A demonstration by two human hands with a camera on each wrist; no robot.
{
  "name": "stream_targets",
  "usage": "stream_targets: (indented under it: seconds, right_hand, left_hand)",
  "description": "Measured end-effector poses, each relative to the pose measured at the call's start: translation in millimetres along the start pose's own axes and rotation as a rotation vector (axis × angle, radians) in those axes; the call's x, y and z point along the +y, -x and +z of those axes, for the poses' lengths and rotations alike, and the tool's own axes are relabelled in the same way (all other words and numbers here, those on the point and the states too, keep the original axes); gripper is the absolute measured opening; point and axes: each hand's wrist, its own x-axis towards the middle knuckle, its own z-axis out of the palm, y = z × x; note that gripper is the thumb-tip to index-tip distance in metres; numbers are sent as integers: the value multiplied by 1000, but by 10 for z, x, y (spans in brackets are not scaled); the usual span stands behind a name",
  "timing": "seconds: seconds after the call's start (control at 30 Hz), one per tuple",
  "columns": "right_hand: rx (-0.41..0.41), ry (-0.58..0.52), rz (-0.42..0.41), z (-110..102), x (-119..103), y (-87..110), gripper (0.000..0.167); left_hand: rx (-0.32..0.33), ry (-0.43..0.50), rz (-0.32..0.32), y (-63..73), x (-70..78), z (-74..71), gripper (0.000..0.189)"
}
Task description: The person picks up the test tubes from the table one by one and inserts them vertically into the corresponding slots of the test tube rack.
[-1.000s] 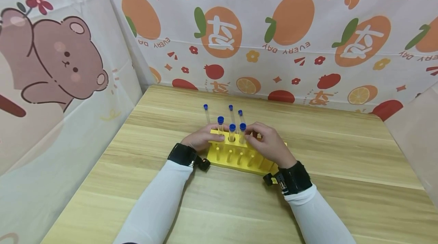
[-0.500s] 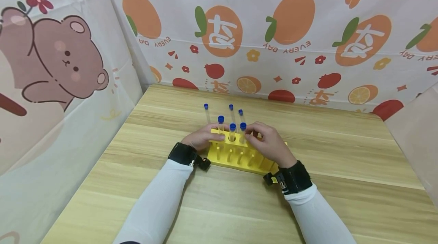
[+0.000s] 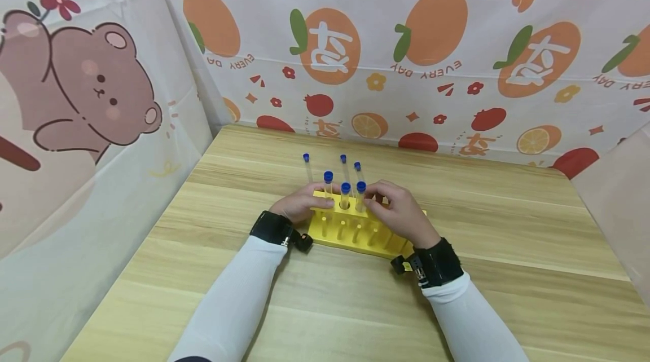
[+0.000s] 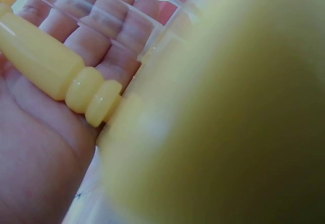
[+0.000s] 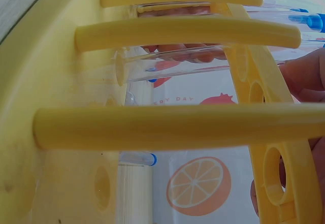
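A yellow test tube rack (image 3: 350,243) stands mid-table. Three clear blue-capped test tubes are upright in its left holes: one at the left (image 3: 328,187), one in the middle (image 3: 345,198), one at the right (image 3: 360,198). My left hand (image 3: 297,204) grips the rack's left end, thumb over the top plate and fingers behind. In the left wrist view the yellow end post (image 4: 45,56) crosses the palm. My right hand (image 3: 398,212) curls over the top plate, thumb and index pinching the right tube below its cap. In the right wrist view posts (image 5: 177,127) partly hide this hand.
Behind the rack, three more blue-capped tubes lie on the wooden table (image 3: 228,193): one at the left (image 3: 308,167), two close together at the right (image 3: 344,166). Pegs (image 3: 358,233) rise from the rack's front edge. A fruit-print cloth (image 3: 381,102) hangs behind the table.
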Motion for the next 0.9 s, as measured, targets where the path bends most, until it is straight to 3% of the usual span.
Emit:
stream_targets:
  seconds: [0.9]
  right_hand:
    - [0, 13, 6, -1, 11, -17, 8]
  left_hand:
    - [-17, 6, 11, -17, -18, -14, 26]
